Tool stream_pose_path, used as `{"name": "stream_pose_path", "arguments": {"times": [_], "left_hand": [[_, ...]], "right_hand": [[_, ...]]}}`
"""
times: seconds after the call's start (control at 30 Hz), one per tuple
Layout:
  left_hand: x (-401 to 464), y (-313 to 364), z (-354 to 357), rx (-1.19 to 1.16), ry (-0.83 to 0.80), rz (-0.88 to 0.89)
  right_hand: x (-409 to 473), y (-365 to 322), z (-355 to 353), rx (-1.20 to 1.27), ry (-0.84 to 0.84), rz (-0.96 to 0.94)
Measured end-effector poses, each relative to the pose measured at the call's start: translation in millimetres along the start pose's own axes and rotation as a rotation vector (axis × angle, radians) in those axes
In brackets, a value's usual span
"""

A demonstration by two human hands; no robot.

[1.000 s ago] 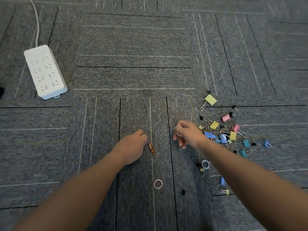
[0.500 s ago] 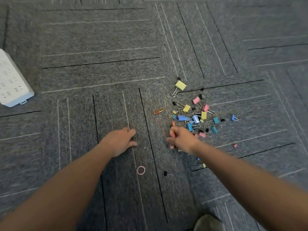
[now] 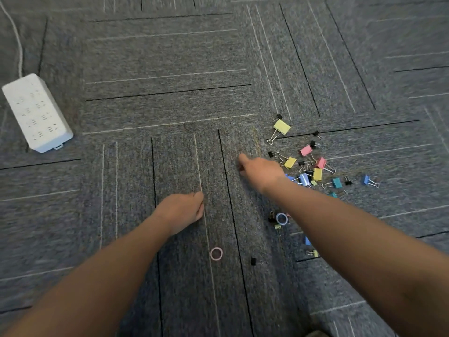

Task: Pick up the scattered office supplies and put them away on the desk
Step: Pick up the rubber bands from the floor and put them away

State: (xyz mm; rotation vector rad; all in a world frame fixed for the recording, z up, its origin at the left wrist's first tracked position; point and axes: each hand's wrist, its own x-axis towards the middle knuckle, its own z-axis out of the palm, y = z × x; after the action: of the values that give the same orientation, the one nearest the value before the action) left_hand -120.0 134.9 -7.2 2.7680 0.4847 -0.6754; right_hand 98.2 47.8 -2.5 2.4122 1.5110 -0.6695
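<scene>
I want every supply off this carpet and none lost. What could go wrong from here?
1. Small black clips such as the one near the pink ring blend into the dark carpet and may be overlooked.
2. The right forearm hides part of the binder clip pile, so clips beneath could be missed.
3. The pink ring and blue ring lie apart from the pile and are easily forgotten.

Both hands low, left hand curled, right hand reaching

matt woven carpet, seemingly plastic power strip
</scene>
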Motion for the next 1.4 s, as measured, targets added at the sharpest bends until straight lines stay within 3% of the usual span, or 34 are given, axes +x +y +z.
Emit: {"name": "stream_pose_path", "arguments": {"times": [0.17, 0.4, 0.57, 0.67, 0.83, 1.0, 1.2, 1.4], "left_hand": [[-6, 1, -3, -0.065, 0.065, -0.032], [-23, 29, 6, -0.053, -0.068, 0.067], [-41, 47, 20, -0.054, -0.192, 0.169], [-46, 59, 29, -0.017, -0.206, 0.143], [-35, 73, 22, 0.043, -0.255, 0.045], [-37, 77, 19, 0.125, -0.315, 0.115], [-27, 87, 23, 0.072, -0.277, 0.066], [-25, 88, 27, 0.125, -0.284, 0.275]], "right_hand": [[2, -3, 2, -0.061, -0.059, -0.052], [-48, 12, 15, 0.272, -0.099, -0.087], [-66, 15, 34, 0.115, -0.021, -0.183], [-79, 20, 41, 0.095, -0.001, -0.225], [-87, 44, 29, 0.087, 0.053, -0.132], [-95, 58, 33, 0.119, 0.074, -0.093], [-108, 68, 38, 0.115, 0.079, -0.042], [-116, 89, 32, 0.187, 0.124, 0.097]]}}
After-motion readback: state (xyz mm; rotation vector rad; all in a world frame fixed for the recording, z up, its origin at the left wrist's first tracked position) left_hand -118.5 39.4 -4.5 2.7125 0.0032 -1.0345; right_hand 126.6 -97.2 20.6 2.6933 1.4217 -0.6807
